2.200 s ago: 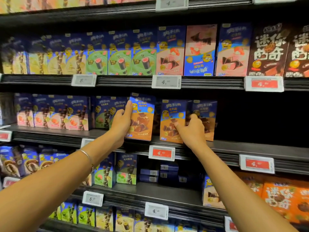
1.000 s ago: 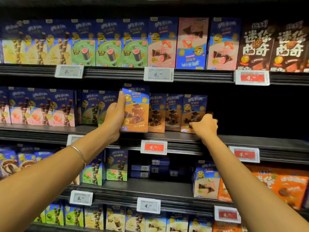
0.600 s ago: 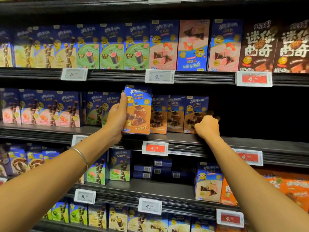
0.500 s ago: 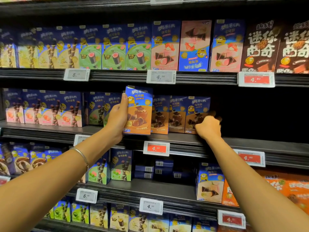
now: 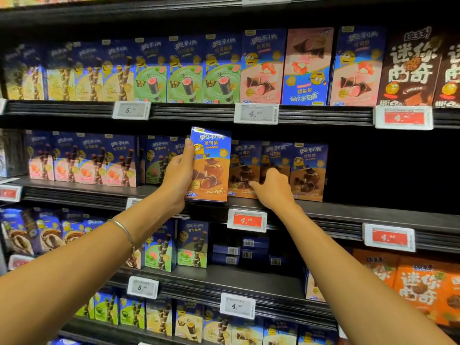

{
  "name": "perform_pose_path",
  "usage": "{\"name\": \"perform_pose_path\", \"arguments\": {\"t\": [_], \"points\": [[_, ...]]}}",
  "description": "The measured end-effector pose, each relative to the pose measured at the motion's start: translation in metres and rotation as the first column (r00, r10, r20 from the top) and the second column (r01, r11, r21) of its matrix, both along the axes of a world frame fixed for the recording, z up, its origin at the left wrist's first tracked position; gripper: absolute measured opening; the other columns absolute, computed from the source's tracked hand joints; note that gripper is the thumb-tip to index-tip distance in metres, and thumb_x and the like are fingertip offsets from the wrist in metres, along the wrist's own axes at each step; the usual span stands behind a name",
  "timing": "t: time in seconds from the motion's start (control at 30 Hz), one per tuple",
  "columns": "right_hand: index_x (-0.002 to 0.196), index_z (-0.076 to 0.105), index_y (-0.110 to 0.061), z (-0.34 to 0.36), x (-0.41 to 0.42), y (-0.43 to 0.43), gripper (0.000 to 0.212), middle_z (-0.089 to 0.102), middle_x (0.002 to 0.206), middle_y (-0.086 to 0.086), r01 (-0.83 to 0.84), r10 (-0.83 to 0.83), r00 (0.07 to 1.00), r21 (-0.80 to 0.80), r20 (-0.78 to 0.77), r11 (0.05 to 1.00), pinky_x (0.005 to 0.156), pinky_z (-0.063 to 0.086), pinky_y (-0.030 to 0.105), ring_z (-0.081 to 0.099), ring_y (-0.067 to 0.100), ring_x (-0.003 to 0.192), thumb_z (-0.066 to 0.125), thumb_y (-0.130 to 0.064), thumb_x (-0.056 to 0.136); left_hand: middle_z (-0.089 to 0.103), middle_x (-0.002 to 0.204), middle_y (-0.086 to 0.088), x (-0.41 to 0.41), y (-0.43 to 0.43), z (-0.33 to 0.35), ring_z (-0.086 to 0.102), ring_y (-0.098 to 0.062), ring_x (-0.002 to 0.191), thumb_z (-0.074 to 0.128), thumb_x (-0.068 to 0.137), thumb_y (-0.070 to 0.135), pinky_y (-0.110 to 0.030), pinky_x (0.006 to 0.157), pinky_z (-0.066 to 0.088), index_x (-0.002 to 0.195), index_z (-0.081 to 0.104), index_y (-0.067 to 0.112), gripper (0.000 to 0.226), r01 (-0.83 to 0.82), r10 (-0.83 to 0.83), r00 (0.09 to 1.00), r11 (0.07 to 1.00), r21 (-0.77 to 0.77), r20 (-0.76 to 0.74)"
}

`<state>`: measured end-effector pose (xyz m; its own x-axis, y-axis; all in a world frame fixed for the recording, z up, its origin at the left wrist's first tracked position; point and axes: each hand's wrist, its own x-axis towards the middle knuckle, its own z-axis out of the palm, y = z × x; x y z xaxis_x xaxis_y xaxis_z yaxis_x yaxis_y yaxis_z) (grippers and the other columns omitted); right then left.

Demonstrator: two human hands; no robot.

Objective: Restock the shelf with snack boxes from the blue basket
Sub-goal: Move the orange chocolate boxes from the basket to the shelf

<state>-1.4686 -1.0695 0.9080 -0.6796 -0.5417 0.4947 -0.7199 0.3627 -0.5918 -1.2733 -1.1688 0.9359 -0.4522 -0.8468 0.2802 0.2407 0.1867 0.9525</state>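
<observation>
My left hand (image 5: 178, 178) grips a blue and orange snack box (image 5: 211, 168) by its left side and holds it upright at the front edge of the middle shelf (image 5: 361, 215). To its right, three matching boxes stand in a row further back: the left one (image 5: 242, 158), the middle one (image 5: 275, 154) and the right one (image 5: 308, 170). My right hand (image 5: 273, 190) lies over the lower front of the middle box, and its fingertips reach left onto the left one. The blue basket is out of view.
Pink boxes (image 5: 119, 163) and green boxes (image 5: 159, 158) fill the middle shelf to the left. A red price tag (image 5: 247, 220) hangs on the shelf rail below my hands. The shelf above holds a full row of boxes (image 5: 261, 68). Orange boxes (image 5: 423, 290) sit lower right.
My right hand has left the right box of the row and moved left onto the middle one. The left hand still holds its box in about the same place.
</observation>
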Motion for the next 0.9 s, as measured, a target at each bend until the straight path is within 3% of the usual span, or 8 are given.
{"name": "perform_pose_path", "arguments": {"t": [0.1,0.23,0.37,0.5,0.57,0.7,0.77,0.9], "points": [[0.090,0.044,-0.012,-0.001,0.003,-0.008,0.032,0.053,0.095,0.010,0.023,-0.023,1.000,0.017,-0.008,1.000,0.065,0.042,0.038,0.055,0.034,0.081,0.066,-0.035,0.096,0.082,0.101,-0.011,0.005,-0.004,0.001,0.080,-0.025,0.086,0.041,0.099,0.072,-0.037,0.072,0.065,0.125,0.069,0.011,0.072,-0.017,0.017,1.000,1.000,-0.012,0.017],[0.078,0.038,-0.018,-0.001,0.007,-0.013,0.038,0.052,0.089,0.007,0.032,-0.032,0.999,0.027,-0.002,0.999,0.062,0.040,0.036,0.053,0.030,0.076,0.065,-0.036,0.097,0.080,0.109,-0.016,0.010,-0.007,0.001,0.079,-0.031,0.094,0.041,0.099,0.074,-0.046,0.086,0.064,0.131,0.066,0.008,0.077,-0.017,0.018,1.000,1.000,-0.004,0.020],[0.086,0.043,-0.015,0.000,0.006,-0.014,0.034,0.056,0.097,0.010,0.022,-0.023,0.999,0.020,0.042,1.000,0.065,0.043,0.037,0.054,0.028,0.078,0.066,-0.039,0.095,0.081,0.105,-0.012,0.010,-0.009,-0.001,0.080,-0.029,0.091,0.042,0.099,0.072,-0.041,0.079,0.065,0.132,0.065,0.009,0.074,0.000,0.000,1.000,1.000,0.008,0.010],[0.100,0.045,-0.011,0.002,0.009,-0.008,0.046,0.057,0.109,0.010,0.026,-0.012,0.994,-0.125,0.111,0.992,0.071,0.048,0.040,0.059,0.032,0.094,0.064,-0.052,0.093,0.082,0.099,-0.011,0.007,-0.007,-0.004,0.080,-0.023,0.080,0.041,0.101,0.070,-0.035,0.069,0.065,0.130,0.067,0.009,0.072,0.032,-0.032,0.999,0.999,0.001,-0.003],[0.099,0.052,-0.013,0.006,0.017,0.000,0.045,0.062,0.102,0.003,-0.033,0.069,0.990,-0.274,0.122,0.961,0.068,0.049,0.036,0.062,0.024,0.092,0.059,-0.057,0.094,0.082,0.097,-0.010,0.003,-0.002,-0.004,0.080,-0.022,0.078,0.039,0.101,0.069,-0.034,0.067,0.066,0.127,0.069,0.010,0.071,0.047,-0.047,0.999,0.999,-0.006,-0.021],[0.101,0.061,-0.023,0.014,0.048,0.020,0.047,0.069,0.091,-0.004,-0.341,0.446,0.867,-0.387,0.224,0.857,0.060,0.051,0.025,0.068,0.003,0.073,0.052,-0.068,0.092,0.080,0.109,-0.012,-0.009,0.013,-0.003,0.079,-0.028,0.095,0.039,0.102,0.068,-0.041,0.081,0.065,0.135,0.063,0.012,0.069,0.054,-0.056,0.998,0.998,-0.044,-0.041],[0.105,0.059,-0.024,0.015,0.057,0.028,0.045,0.070,0.092,-0.006,-0.373,0.455,0.870,-0.347,0.192,0.860,0.061,0.055,0.025,0.071,0.005,0.078,0.061,-0.066,0.088,0.079,0.115,-0.011,-0.017,0.022,-0.002,0.079,-0.028,0.099,0.039,0.103,0.066,-0.043,0.086,0.064,0.138,0.060,0.013,0.067,0.059,-0.062,0.996,0.996,-0.064,-0.058],[0.115,0.056,-0.019,0.017,0.058,0.045,0.043,0.070,0.102,-0.001,-0.322,0.401,0.894,-0.337,0.198,0.885,0.077,0.062,0.037,0.072,0.012,0.092,0.074,-0.046,0.088,0.077,0.118,-0.011,-0.029,0.035,0.000,0.077,-0.028,0.103,0.039,0.104,0.064,-0.045,0.092,0.063,0.140,0.058,0.010,0.067,0.095,-0.100,0.993,0.992,-0.083,-0.069]]}}
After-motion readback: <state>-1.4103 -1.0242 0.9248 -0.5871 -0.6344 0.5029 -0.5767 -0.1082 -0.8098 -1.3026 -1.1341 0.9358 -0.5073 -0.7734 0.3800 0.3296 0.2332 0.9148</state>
